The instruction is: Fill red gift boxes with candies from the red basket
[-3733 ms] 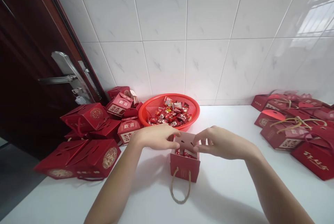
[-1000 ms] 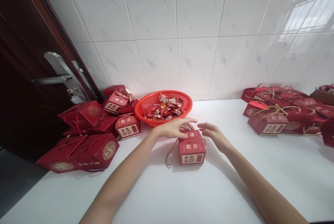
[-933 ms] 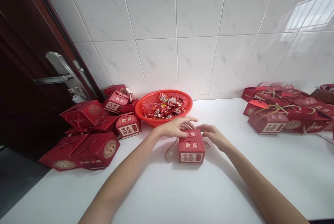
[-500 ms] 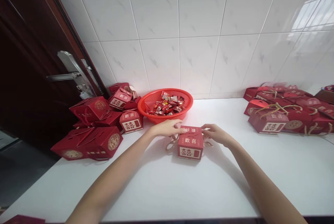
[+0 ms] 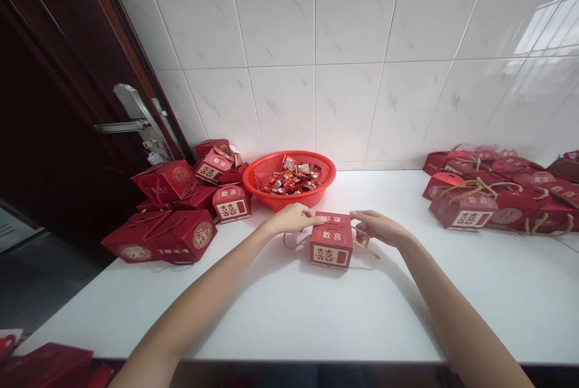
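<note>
I'm seeing hands apart: left hand (image 5: 292, 219) touching the red box (image 5: 330, 254)'s top, right hand (image 5: 382, 228) its edge; rope (image 5: 370, 249) grip unclear. Box is sitting on table (image 5: 280, 321); uneven pressing could be buckling it.

The boxes (image 5: 331, 248) look like smooth printed card with a low, nearly matt sheen, their cords (image 5: 367, 247) rough, twisted and fibrous. The basket (image 5: 289, 197) is smooth, slightly shiny perforated plastic, holding sweets (image 5: 292, 181) in glossy wrappers. The tabletop (image 5: 271, 321) is smooth with a soft sheen, the wall tiles (image 5: 348, 14) glossy, and the door handle (image 5: 122, 127) shiny metal.
</note>
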{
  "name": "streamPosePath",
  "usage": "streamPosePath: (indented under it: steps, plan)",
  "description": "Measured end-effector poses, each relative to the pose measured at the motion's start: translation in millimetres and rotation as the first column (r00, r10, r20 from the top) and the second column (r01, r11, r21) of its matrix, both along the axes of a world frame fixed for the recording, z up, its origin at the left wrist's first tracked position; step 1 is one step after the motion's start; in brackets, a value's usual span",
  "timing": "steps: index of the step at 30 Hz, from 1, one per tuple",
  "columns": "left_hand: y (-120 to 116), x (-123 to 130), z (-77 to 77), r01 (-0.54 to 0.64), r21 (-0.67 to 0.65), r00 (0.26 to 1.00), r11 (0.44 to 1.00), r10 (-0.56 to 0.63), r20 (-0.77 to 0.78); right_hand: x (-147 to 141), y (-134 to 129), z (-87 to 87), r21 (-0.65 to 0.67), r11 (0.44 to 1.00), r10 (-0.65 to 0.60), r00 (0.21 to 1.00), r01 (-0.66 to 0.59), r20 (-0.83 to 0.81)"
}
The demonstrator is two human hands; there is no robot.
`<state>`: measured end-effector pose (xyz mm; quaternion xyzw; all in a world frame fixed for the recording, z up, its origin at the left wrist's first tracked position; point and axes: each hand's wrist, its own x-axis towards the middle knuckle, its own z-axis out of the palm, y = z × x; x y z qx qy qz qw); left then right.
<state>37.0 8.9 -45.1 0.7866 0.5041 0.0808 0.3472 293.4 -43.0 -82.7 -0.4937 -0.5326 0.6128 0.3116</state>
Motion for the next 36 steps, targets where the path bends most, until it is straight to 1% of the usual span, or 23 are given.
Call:
streamPosePath:
  steps: [2,4,6,7,9,11,13,16,19,21,23,25,28,30,32,34,36]
  plan:
    - [-3.4,0.0,3.9,-0.038,0.110,0.999,0.993,0.041,-0.023,4.2,-0.8,3.9,0.013,1.000,-0.026,0.993,0.028,-0.112]
    - [-6.2,1.3,7.2,-0.075,0.187,0.997,0.979,0.074,0.008,7.9,-2.9,10.9,0.055,0.997,-0.047,0.977,0.060,-0.208]
    - [-8.1,3.4,11.0,-0.097,0.235,0.995,0.967,0.090,0.041,10.1,-5.9,20.6,0.097,0.991,-0.062,0.957,0.093,-0.284]
    - [-8.7,4.5,13.7,-0.099,0.238,0.994,0.966,0.087,0.062,10.3,-7.6,26.0,0.118,0.987,-0.068,0.946,0.110,-0.317]
    - [-9.4,5.7,21.7,-0.097,0.188,0.988,0.977,0.071,0.139,9.2,-10.9,37.3,0.159,0.979,-0.062,0.930,0.127,-0.363]
    - [-10.0,4.7,33.4,-0.087,0.070,0.963,0.994,0.066,0.261,5.8,-14.0,48.2,0.206,0.971,-0.033,0.925,0.118,-0.377]
    - [-11.2,1.2,47.3,-0.061,-0.054,0.913,0.997,0.078,0.400,0.1,-16.7,58.4,0.253,0.963,0.004,0.930,0.096,-0.368]
    - [-16.2,-6.1,66.6,0.049,-0.205,0.805,0.977,0.083,0.587,-11.9,-19.0,72.7,0.304,0.951,0.046,0.946,0.057,-0.320]
    - [-23.5,-10.5,78.3,0.161,-0.265,0.692,0.951,0.083,0.717,-26.2,-19.1,86.6,0.334,0.942,0.049,0.973,0.030,-0.224]
    - [-27.5,-10.3,82.2,0.204,-0.247,0.659,0.947,0.054,0.750,-35.5,-18.5,94.9,0.350,0.936,0.034,0.987,0.025,-0.159]
    - [-29.9,-8.4,84.7,0.218,-0.207,0.669,0.954,0.008,0.743,-44.0,-18.0,101.2,0.360,0.932,0.005,0.994,0.034,-0.105]
    - [-31.1,-5.9,87.0,0.212,-0.170,0.703,0.962,-0.029,0.711,-51.5,-17.7,104.6,0.364,0.930,-0.036,0.997,0.057,-0.065]
    - [-33.0,-2.2,90.8,0.200,-0.140,0.757,0.970,-0.062,0.651,-60.5,-17.7,105.5,0.387,0.918,-0.078,0.996,0.086,-0.037]
    - [-35.0,0.4,92.8,0.187,-0.104,0.791,0.977,-0.087,0.606,-65.0,-17.8,105.2,0.411,0.909,-0.069,0.997,0.073,-0.025]
    - [-36.9,3.0,93.8,0.169,-0.041,0.826,0.985,-0.118,0.552,-68.4,-18.0,105.7,0.419,0.906,-0.051,0.999,0.055,-0.019]
    - [-37.9,5.1,93.3,0.162,0.023,0.857,0.986,-0.153,0.492,-70.8,-18.6,107.8,0.412,0.910,-0.052,0.998,0.057,-0.022]
    - [-37.6,6.6,91.5,0.152,0.059,0.880,0.987,-0.162,0.447,-72.6,-19.5,110.7,0.397,0.915,-0.062,0.998,0.069,-0.030]
